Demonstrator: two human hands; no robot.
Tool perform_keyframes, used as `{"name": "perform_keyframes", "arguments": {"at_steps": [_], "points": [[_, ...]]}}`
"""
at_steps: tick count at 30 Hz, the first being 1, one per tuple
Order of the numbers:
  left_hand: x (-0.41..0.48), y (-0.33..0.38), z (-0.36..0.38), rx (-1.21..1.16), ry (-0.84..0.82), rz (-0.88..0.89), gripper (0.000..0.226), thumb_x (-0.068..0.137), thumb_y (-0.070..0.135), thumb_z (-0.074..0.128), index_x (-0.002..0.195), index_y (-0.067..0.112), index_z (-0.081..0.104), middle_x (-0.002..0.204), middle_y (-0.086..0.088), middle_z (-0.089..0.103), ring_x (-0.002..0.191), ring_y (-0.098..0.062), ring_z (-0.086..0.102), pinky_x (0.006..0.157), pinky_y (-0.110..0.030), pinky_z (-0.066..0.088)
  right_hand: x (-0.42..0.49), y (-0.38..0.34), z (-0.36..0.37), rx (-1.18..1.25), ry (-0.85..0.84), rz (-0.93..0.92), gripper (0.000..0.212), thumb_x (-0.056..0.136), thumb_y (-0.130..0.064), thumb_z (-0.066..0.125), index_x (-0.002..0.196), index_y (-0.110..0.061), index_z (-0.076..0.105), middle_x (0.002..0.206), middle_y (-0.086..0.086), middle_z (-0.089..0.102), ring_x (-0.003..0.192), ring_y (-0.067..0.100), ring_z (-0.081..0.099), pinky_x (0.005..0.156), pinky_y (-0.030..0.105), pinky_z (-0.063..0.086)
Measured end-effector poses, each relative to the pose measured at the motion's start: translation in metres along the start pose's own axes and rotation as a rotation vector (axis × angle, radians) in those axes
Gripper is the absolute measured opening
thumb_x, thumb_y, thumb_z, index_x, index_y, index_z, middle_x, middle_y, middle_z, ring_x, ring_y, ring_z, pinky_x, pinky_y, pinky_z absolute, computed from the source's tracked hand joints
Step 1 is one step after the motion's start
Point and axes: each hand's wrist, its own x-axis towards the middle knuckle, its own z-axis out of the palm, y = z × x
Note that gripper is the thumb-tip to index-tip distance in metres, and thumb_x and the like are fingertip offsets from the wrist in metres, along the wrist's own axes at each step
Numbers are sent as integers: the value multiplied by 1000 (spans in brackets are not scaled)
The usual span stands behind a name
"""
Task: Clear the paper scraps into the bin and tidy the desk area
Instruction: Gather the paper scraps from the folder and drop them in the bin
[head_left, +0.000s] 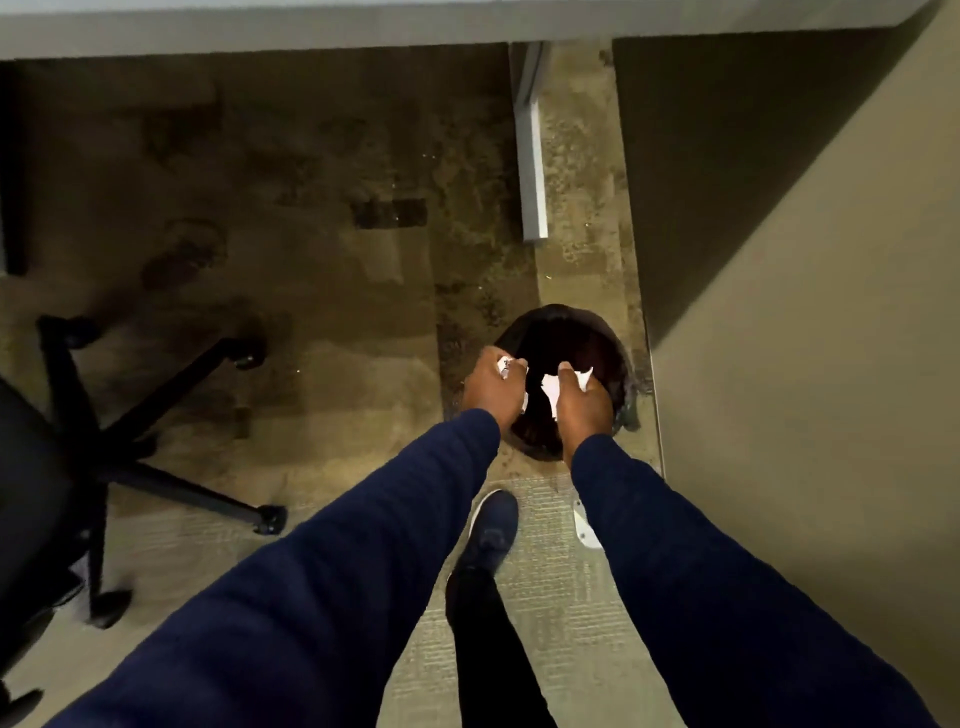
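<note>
A round black bin (566, 332) stands on the carpet close to the wall, its dark opening facing up at me. Both hands reach out over its near rim. My left hand (491, 389) is closed around white paper scraps (505, 368) that poke out between the fingers. My right hand (584, 408) grips more white paper scraps (553, 387), held just above the bin's opening. Both arms wear dark blue sleeves. The inside of the bin is too dark to see.
The desk's edge (311, 31) runs along the top, with its grey leg (532, 156) just beyond the bin. A black office chair (104, 441) with wheeled legs stands at the left. A beige wall (805, 364) closes the right side. My shoe (491, 530) stands below the bin.
</note>
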Motion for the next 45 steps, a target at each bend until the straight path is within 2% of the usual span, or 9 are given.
{"name": "perform_keyframes", "arguments": {"at_steps": [8, 14, 17, 21, 26, 32, 36, 41, 45], "points": [[41, -22, 33, -25, -94, -141, 54, 90, 44, 65, 132, 16, 46, 125, -12, 57, 105, -33, 64, 53, -32, 58, 60, 18, 3, 49, 15, 147, 64, 89, -64, 53, 125, -12, 63, 109, 10, 67, 99, 31, 63, 94, 49, 54], [73, -38, 58, -24, -187, -179, 89, 73, 69, 64, 141, 13, 49, 140, -7, 54, 124, -27, 55, 104, -46, 47, 92, 27, 13, 70, -7, 165, 67, 88, -68, 51, 126, -14, 58, 115, 9, 66, 83, 22, 62, 62, 34, 55], [78, -35, 63, -202, -312, -327, 66, 86, 66, 53, 136, 23, 47, 134, -1, 53, 121, -27, 52, 100, -51, 48, 106, 33, 17, 158, -32, 174, 59, 88, -69, 52, 110, -15, 62, 108, 11, 67, 95, 26, 65, 61, 35, 57], [79, -37, 63, -295, -357, -386, 59, 100, 51, 41, 153, 27, 30, 150, -5, 37, 135, -31, 40, 105, -53, 42, 115, 39, 17, 199, -34, 168, 47, 93, -67, 44, 76, -25, 53, 94, 7, 62, 92, 29, 60, 89, 53, 56], [77, -42, 62, -273, -338, -329, 51, 103, 45, 38, 147, 20, 42, 151, -9, 45, 137, -31, 44, 111, -49, 38, 119, 45, 13, 204, -32, 141, 49, 94, -69, 38, 82, -25, 56, 89, 5, 61, 71, 21, 55, 93, 57, 52], [72, -40, 51, -179, -344, -241, 52, 101, 51, 41, 144, 21, 43, 147, -8, 47, 129, -28, 48, 95, -41, 45, 103, 44, 12, 146, -16, 82, 52, 97, -66, 34, 90, -21, 59, 89, 2, 61, 79, 22, 59, 93, 54, 55], [63, -38, 25, -99, -303, -160, 37, 99, 50, 45, 118, 20, 55, 121, -9, 60, 109, -29, 57, 81, -38, 49, 81, 36, 18, 122, -7, 59, 55, 99, -63, 34, 107, -16, 59, 87, 1, 59, 76, 22, 57, 88, 52, 57], [53, -34, -22, -99, -219, -89, 27, 94, 50, 52, 91, 24, 57, 89, -5, 57, 81, -23, 54, 72, -35, 45, 44, 19, 39, 50, 8, 7, 55, 93, -70, 35, 74, -22, 55, 75, 4, 59, 72, 28, 59, 86, 57, 57], [45, -35, -85, -81, -159, -41, 26, 98, 47, 51, 100, 22, 57, 90, -1, 58, 82, -21, 55, 78, -34, 46, 15, 10, 76, -28, -13, -80, 66, 73, -84, 33, 68, -22, 55, 69, 4, 59, 77, 36, 65, 85, 58, 56]]}}
